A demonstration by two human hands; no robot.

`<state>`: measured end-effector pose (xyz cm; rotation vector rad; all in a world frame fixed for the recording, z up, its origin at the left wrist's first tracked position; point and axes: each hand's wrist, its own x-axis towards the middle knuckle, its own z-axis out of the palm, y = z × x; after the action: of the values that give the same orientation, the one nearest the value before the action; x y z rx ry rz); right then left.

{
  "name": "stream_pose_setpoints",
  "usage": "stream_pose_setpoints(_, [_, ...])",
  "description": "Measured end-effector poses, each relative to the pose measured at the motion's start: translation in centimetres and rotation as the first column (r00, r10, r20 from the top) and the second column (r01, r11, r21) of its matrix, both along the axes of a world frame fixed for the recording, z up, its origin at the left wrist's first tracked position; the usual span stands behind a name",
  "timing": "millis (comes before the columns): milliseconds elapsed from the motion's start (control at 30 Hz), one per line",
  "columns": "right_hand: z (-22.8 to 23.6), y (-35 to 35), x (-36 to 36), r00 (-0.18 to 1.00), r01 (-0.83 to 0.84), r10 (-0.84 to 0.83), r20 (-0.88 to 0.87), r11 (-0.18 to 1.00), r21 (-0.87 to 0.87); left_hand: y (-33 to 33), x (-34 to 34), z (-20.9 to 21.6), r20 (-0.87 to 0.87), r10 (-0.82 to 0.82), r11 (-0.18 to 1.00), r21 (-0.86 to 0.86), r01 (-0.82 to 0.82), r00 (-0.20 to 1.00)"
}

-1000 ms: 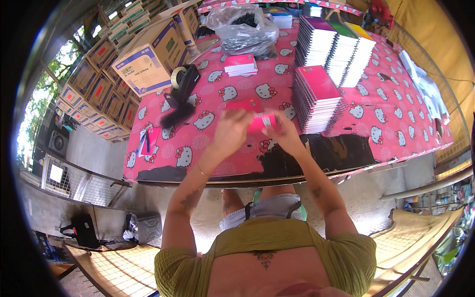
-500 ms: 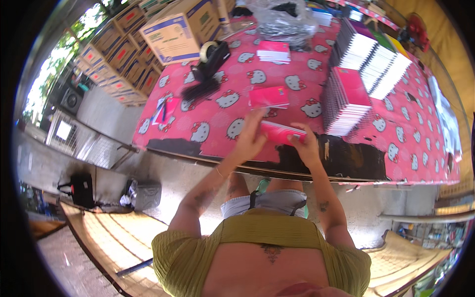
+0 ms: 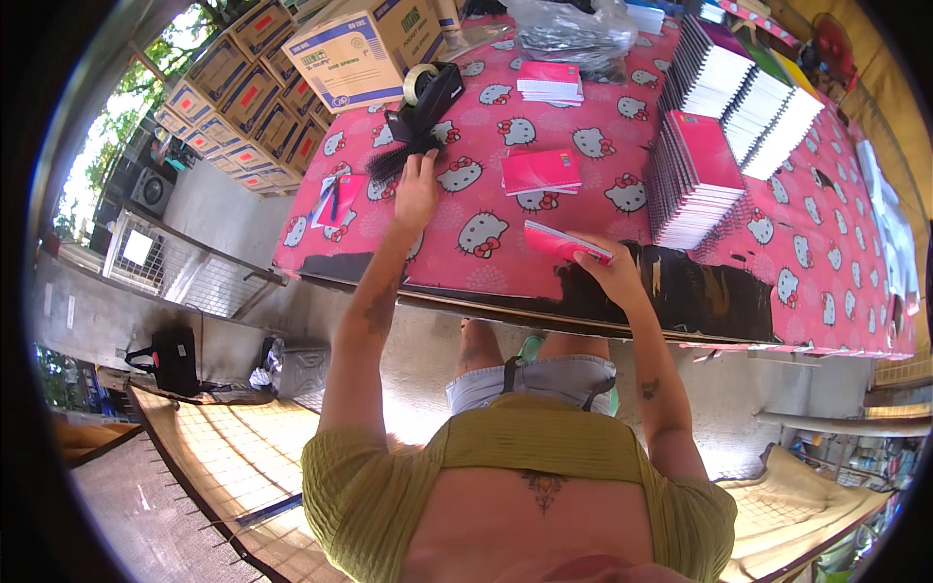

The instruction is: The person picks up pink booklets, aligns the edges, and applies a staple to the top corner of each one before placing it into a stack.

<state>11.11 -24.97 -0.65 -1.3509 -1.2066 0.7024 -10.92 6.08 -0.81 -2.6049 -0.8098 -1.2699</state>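
Note:
My right hand (image 3: pixel 612 272) grips a small pink notepad (image 3: pixel 559 242) along its right end, thumb on top, just above the table's near edge. My left hand (image 3: pixel 417 191) reaches away with its fingers stretched out, the tips beside a bundle of thin black wire-like spirals (image 3: pixel 394 161). I see nothing in those fingers. Behind the spirals stands a black tape dispenser (image 3: pixel 426 101) with a roll of tape. Beyond the held notepad lies a short stack of pink notepads (image 3: pixel 541 172), and a second pink stack (image 3: pixel 550 82) sits farther back.
At the right rise tall stacks of spiral-bound pink notebooks (image 3: pixel 707 155) and other notebooks (image 3: pixel 773 112). A pen lies on a pink pad (image 3: pixel 336 199) at the left. Cardboard boxes (image 3: pixel 364 49) and a clear plastic bag (image 3: pixel 573 37) occupy the back. The pink tablecloth (image 3: pixel 486 277) is torn along the front.
My left hand has let go of the notepad and moved left and away to the black spirals. The right hand now holds the notepad alone, tilted.

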Motion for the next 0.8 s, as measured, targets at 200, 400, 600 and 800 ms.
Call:
stream_pose_setpoints(200, [-0.7,0.3,0.1,0.999,0.031,-0.03,-0.038,0.999,0.01,-10.1,0.9,1.0,0.139,-0.39,0.81,-0.418,0.411,0.91])
stream_pose_setpoints(400, [-0.9,0.8,-0.1,0.998,0.032,-0.03,-0.058,0.999,0.023,-14.6,1.5,2.7,0.238,-0.365,0.745,-0.505,0.436,0.9])
stream_pose_setpoints(600, [-0.7,0.5,0.2,0.997,0.052,-0.051,-0.058,0.999,0.004,-14.3,3.0,2.8,0.276,-0.373,0.762,-0.454,0.462,0.886])
stream_pose_setpoints(800, [-1.1,0.3,0.3,1.0,0.013,-0.012,-0.016,0.998,0.063,-13.5,2.1,4.2,0.079,-0.458,0.713,-0.561,0.419,0.885])
